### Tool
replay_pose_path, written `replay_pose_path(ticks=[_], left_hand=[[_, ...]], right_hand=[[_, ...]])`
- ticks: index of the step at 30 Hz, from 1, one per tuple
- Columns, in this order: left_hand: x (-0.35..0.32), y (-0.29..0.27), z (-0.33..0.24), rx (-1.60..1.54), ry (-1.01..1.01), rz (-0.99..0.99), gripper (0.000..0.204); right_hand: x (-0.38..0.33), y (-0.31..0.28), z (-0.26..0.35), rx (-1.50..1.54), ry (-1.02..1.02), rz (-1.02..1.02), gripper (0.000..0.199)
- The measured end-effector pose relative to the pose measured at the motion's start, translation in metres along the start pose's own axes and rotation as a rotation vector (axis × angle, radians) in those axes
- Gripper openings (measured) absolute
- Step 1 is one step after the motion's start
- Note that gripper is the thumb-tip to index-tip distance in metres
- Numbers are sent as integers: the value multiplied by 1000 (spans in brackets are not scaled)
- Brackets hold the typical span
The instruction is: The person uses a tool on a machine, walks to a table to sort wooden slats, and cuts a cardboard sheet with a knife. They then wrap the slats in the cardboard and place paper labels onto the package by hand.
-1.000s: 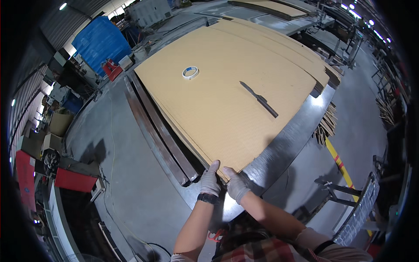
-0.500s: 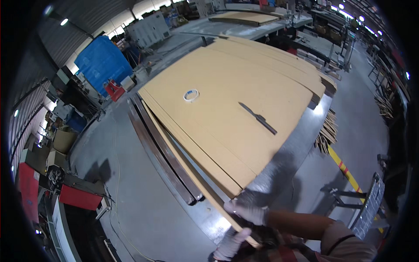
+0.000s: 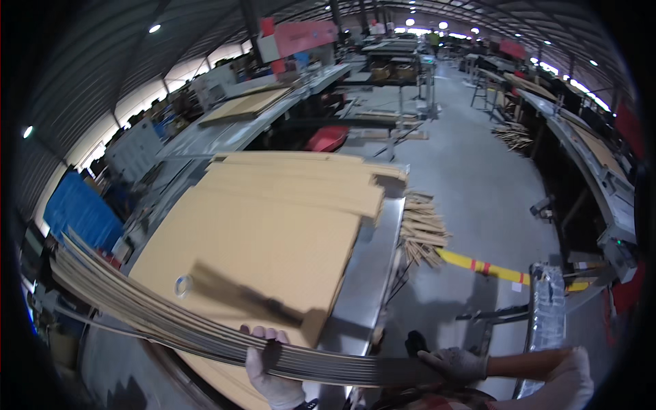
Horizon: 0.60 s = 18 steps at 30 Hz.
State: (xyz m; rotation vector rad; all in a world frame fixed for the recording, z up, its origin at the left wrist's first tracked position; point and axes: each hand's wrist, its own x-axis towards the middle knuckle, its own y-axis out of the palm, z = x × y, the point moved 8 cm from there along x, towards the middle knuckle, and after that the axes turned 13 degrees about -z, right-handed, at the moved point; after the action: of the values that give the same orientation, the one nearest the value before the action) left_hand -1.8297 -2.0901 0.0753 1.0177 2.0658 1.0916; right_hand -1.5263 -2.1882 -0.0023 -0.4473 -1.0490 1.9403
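A bundle of long thin strips, tan and grey along their edges, lies slantwise in front of me, raised over the near side of a stack of tan sheets. My left hand, in a pale glove, is wrapped round the middle of the bundle, thumb in front and fingertips over the top edge. My gloved right hand grips its right end. On the top sheet are a roll of tape and a dark, narrow, knife-like tool, blurred by motion. The strips' far left end is blurred too.
Under the stack, a metal tabletop shows along the right. Scrap strips lie heaped beside it, near a yellow and red band on the floor. A wrapped bar on a stand is at right. A blue cover is at left.
Both hands held a tan strip at the near corner of the stack. Now they hold a raised bundle of strips across the stack's near side. My view has swung right and up.
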Motion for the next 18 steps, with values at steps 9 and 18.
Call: replay_pose_path(ticks=[9, 18], left_hand=[[-109, 190, 402, 745, -242, 1033, 45], [39, 116, 564, 938, -588, 421, 16]], right_hand=[[-75, -190, -248, -286, 553, -503, 82], [132, -366, -548, -616, 659, -388, 75]])
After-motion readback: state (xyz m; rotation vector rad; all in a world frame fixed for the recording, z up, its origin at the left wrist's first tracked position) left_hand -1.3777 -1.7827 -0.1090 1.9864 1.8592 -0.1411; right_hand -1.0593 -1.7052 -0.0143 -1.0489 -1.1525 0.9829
